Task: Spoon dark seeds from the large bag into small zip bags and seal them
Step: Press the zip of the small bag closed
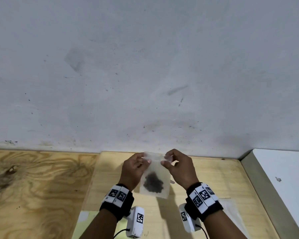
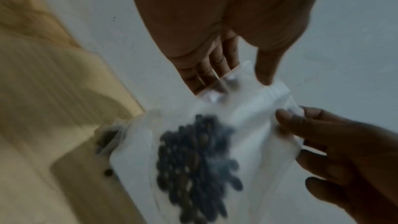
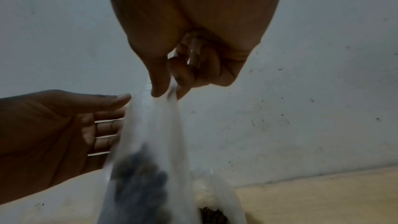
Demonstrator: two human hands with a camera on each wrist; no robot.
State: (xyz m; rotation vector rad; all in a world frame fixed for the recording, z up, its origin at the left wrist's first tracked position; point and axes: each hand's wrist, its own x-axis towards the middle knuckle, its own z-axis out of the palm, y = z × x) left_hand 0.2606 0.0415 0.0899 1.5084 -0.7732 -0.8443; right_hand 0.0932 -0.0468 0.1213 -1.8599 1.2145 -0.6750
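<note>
Held upright above the wooden surface (image 1: 214, 178), the small bag (image 1: 154, 171) with dark seeds (image 1: 153, 183) at its 6 o'clock end is pinched at its top corners by left hand (image 1: 135, 167) and right hand (image 1: 179, 167), each grip narrow on plastic, so sealing seems underway, and next the strip needs pressing along.

A grey-white wall (image 1: 145, 66) fills most of the head view, marked with dark specks, smudges and a short streak (image 1: 177, 90). Below it lies the wooden surface (image 1: 33, 187): a plywood sheet with bold swirling grain and a dark knot (image 1: 10, 169) on the left, and a paler, plainer board (image 1: 214, 178) butted against it in the middle. At the right, a white panel (image 1: 286, 178) with a beige edge runs alongside the board.
</note>
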